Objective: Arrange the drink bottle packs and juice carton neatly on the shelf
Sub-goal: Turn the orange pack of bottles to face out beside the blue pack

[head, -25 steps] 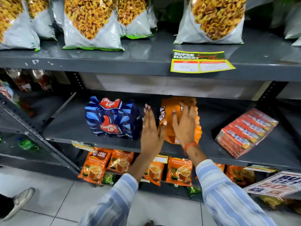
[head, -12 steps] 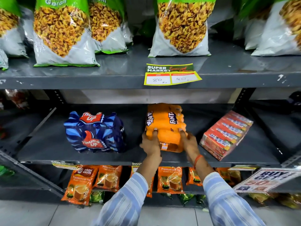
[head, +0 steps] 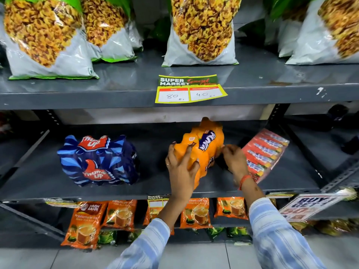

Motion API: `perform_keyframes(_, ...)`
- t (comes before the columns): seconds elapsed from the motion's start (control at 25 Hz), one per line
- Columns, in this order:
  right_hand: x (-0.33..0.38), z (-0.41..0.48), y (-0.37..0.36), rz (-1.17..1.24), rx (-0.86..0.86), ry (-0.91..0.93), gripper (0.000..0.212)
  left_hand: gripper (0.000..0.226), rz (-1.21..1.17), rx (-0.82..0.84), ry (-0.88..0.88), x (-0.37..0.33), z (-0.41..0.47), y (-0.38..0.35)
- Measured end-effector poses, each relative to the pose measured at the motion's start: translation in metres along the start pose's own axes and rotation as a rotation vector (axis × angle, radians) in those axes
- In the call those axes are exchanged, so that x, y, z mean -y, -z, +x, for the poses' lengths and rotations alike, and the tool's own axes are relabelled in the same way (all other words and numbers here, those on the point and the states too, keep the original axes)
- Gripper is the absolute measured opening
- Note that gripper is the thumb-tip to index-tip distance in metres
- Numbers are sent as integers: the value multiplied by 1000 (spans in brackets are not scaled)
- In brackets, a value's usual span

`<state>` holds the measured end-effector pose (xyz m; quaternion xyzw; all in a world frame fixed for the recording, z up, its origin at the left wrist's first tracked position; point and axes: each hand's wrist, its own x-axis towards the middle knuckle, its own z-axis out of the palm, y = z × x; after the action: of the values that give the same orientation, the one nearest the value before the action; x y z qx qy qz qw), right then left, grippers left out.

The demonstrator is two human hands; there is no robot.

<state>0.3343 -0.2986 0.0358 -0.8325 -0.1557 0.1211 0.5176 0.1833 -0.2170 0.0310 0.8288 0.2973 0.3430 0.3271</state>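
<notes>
An orange Fanta bottle pack (head: 206, 146) sits tilted on the middle grey shelf (head: 155, 183), its front end raised off the shelf. My left hand (head: 181, 167) grips its left front side. My right hand (head: 234, 162) holds its right side, fingers curled against the wrap. A blue Thums Up bottle pack (head: 99, 162) stands to the left, apart from the hands. A red pack of juice cartons (head: 266, 152) lies slanted just right of my right hand.
Snack bags (head: 200, 30) fill the top shelf, with a yellow price tag (head: 190, 92) on its edge. Orange tea packets (head: 85, 224) hang below the middle shelf. A "Buy Get" sign (head: 308, 206) sticks out at lower right. A dark upright post (head: 303, 148) stands right.
Both hands went from flat against the Fanta pack to gripping its sides. The pack has turned and tipped up, its label now facing right. The view has moved closer to the shelf.
</notes>
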Motion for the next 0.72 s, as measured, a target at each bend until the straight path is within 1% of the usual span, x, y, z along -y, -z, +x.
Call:
perform_keyframes(0.04, 3, 4, 1, 75, -21, -13, 34, 49, 7, 12, 1, 5, 0, 1)
perform_keyframes(0.08, 5, 10, 0, 147, -11, -34, 46, 51, 17, 24, 4, 9, 0, 2)
perform_keyframes(0.12, 9, 14, 0, 216, 28, -52, 59, 52, 30, 42, 4, 11, 0, 3)
perform_keyframes(0.16, 12, 19, -3, 271, 75, -61, 66, 53, 32, 63, 2, 13, 0, 4)
perform_keyframes(0.2, 18, 22, -4, 305, 127, -74, 68, 54, 23, 81, 3, 14, -1, 4)
perform_keyframes(0.28, 24, 27, -6, 288, 189, -52, 65, 55, -8, 111, -14, 17, 2, 11)
perform_keyframes(0.32, 22, 26, -9, 253, 182, -26, 61, 56, -12, 136, -30, 22, 8, 17)
perform_keyframes(0.4, 13, 15, -17, 178, 91, 39, 48, 56, 25, 148, -15, 37, 24, 31)
perform_keyframes(0.44, 9, 5, -18, 122, 29, 78, 49, 56, 59, 107, 17, 43, 31, 35)
perform_keyframes(0.52, -5, -11, -23, 47, -88, 201, 63, 58, 117, 5, 99, 43, 31, 35)
perform_keyframes(0.56, -7, -18, -24, 75, -135, 276, 69, 60, 120, -9, 122, 35, 22, 29)
perform_keyframes(0.6, -4, -21, -23, 143, -115, 262, 67, 64, 81, 24, 130, 25, 10, 20)
perform_keyframes(0.68, 10, -29, -20, 244, 39, 96, 51, 69, -80, 164, 177, 4, -12, 3)
perform_keyframes(0.72, 13, -31, -19, 268, 115, 23, 47, 72, -164, 222, 209, -1, -18, -3)
